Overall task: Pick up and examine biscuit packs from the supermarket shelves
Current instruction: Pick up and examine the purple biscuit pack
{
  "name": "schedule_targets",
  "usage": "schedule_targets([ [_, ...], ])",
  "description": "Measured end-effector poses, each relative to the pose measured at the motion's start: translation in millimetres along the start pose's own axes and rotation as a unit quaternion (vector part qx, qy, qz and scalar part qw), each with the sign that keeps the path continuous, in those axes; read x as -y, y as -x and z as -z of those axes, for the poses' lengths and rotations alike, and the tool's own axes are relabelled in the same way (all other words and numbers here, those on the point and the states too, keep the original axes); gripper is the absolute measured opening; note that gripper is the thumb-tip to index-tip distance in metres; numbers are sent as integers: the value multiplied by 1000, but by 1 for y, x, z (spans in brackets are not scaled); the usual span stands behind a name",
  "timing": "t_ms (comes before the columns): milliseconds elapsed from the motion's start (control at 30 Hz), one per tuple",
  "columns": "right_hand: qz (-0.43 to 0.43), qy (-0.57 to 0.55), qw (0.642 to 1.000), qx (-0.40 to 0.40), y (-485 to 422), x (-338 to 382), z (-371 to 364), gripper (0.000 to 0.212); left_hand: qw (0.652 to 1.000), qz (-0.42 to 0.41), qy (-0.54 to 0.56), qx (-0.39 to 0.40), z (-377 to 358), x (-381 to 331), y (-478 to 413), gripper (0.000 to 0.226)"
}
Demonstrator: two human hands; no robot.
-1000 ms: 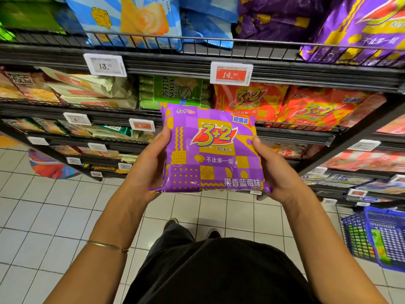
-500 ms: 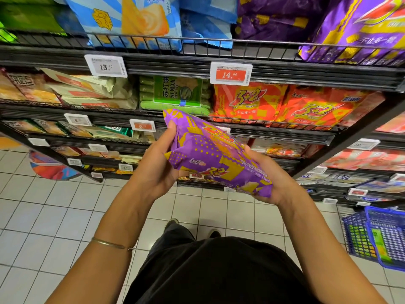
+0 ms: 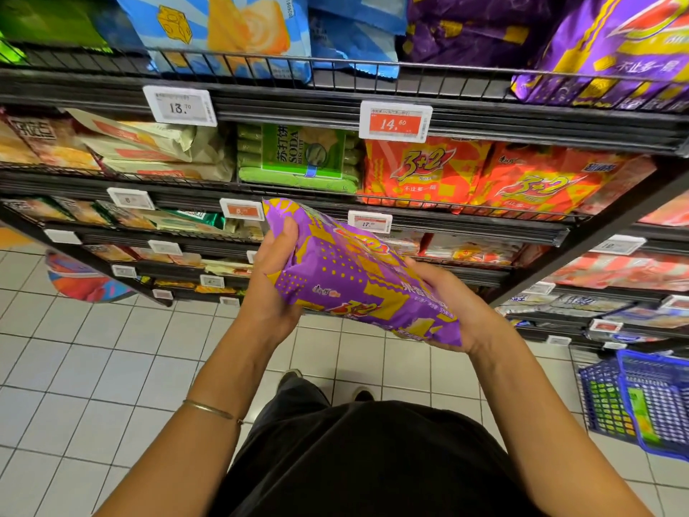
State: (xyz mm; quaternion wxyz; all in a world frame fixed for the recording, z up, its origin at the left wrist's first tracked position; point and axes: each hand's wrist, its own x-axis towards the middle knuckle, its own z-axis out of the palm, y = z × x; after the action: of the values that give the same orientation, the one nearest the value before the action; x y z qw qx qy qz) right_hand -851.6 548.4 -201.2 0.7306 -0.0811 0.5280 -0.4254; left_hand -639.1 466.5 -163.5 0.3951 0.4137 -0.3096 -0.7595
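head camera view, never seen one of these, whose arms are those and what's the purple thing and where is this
There is no machine here. The camera sits on a person's head and looks forward and down, so the two bare arms are the wearer's own. This is the only view. The left hand grips the upper end of a purple biscuit pack and the right hand holds its lower end, so the pack hangs tilted in the air in front of supermarket shelves. More packs lie on the shelves: a green soda biscuit pack sits beside orange packs marked 3+2, and price tags are clipped to the shelf edges. Below is a tiled floor, with a blue basket at the right.
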Motion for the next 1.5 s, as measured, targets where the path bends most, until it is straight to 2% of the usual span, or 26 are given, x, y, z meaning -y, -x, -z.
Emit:
schedule_targets([
  [100,-5,63,996,67,4,0,4,59,999,-4,21,-39,1,4,-8,36],
  [200,-6,89,989,122,7,1,9,81,995,53,57,-63,10,6,-14,41],
  [300,13,100,985,139,3,4,13,84,986,110,111,-63,19,6,-20,49],
  [400,74,120,989,49,-1,7,9,64,974,151,153,-71,23,7,-22,49],
  [433,110,140,984,12,-1,9,4,51,971,158,163,-80,23,8,-23,48],
  [500,186,178,965,-47,-3,11,4,7,964,173,175,-101,19,6,-23,43],
  [533,219,207,951,-63,-2,11,3,22,962,176,173,-113,18,5,-23,41],
  [600,278,280,917,-54,1,10,3,65,963,178,154,-131,18,5,-26,39],
  [633,297,305,903,-48,3,11,0,77,964,184,141,-132,18,5,-27,40],
  [667,312,314,896,-34,4,10,-3,79,965,190,130,-127,17,6,-28,42],
  [767,323,256,911,-27,7,10,-12,55,967,208,113,-93,15,13,-26,47],
  [867,363,122,923,-31,3,13,-8,29,966,214,129,-59,21,16,-21,70],
  [933,356,3,934,-15,4,17,-5,25,969,218,116,-21,26,17,-18,83],
  [1033,302,-111,946,23,8,21,0,27,975,206,82,31,27,14,-16,87],
  [1133,273,-123,954,24,11,20,1,30,978,170,58,107,21,9,-13,86],
  [1233,257,-119,959,26,13,17,4,29,976,148,22,160,16,0,-8,75],
  [1300,249,-121,961,16,14,16,5,28,977,136,-17,161,17,-2,-7,68],
  [1400,226,-113,968,2,13,17,8,32,983,94,-95,128,15,-6,-8,41],
  [1500,217,-87,972,-9,11,15,11,35,978,61,-158,122,12,-7,-8,46],
])
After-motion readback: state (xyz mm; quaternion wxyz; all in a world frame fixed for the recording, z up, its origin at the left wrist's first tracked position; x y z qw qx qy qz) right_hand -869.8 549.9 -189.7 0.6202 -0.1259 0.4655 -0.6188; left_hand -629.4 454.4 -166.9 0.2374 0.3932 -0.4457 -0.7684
